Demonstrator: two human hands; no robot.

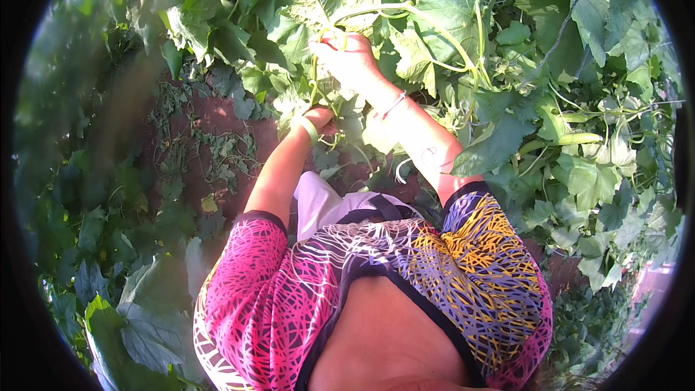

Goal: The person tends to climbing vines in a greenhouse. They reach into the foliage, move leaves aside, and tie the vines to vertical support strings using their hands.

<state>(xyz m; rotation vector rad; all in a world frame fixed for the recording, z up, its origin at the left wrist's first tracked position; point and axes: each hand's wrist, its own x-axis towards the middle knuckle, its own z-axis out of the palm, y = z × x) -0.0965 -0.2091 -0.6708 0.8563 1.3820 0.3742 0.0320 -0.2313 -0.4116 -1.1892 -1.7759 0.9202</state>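
Observation:
Bright sun falls on my right hand (345, 57), whose curled fingers grip a thin green vine stem (314, 73) beside a large pale leaf (309, 2). Below it and slightly to the left, my left hand (320, 118) is closed around the lower part of the thin vine growth. The stem runs between the two hands, with tendrils hanging around the left fingers. A thicker curved vine (434, 23) arches over and to the right of my right hand. Glare and leaves partly hide the fingertips.
Dense climbing foliage (586, 179) fills the right side, with a long pale green fruit (578, 139) among it. A twisted wire or cord (567, 19) crosses at upper right. Wilted vines (217, 155) lie over reddish-brown soil (217, 114) at left. Large leaves (155, 315) stand at lower left.

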